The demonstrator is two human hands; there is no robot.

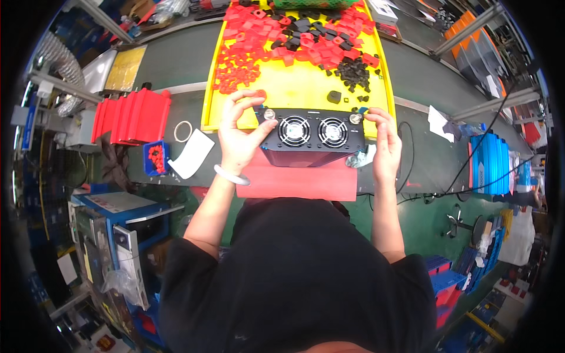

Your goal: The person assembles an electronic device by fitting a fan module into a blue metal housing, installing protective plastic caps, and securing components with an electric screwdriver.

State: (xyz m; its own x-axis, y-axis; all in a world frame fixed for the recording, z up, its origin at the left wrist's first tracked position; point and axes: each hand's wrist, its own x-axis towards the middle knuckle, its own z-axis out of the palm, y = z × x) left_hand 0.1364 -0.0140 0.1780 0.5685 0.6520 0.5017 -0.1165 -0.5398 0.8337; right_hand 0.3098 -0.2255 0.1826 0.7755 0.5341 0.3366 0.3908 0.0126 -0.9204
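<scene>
Black box-shaped unit (312, 134) sits in front of the person on a red mat (297, 183) at the near edge of the bench, its panel with two round fans (294, 130) facing up. A silver terminal (269, 114) stands at the left end of the panel, a second silver terminal (356, 119) at the right. Left hand (238, 136): fingers curved, thumb and index tips parted, thumb at the left terminal; a small red piece (261, 93) shows at the fingertips, cannot tell whether gripped. Right hand (386, 144): fingers bent and partly bunched, tips beside the right terminal, near a small blue piece (363, 110); cannot tell whether anything is pinched. Beyond the unit, a yellow tray (282, 83) bears loose red parts (237, 75) and black parts (353, 74). Left of the mat: white paper (193, 154) and a blue bin (146, 161) containing red pieces (156, 157).
</scene>
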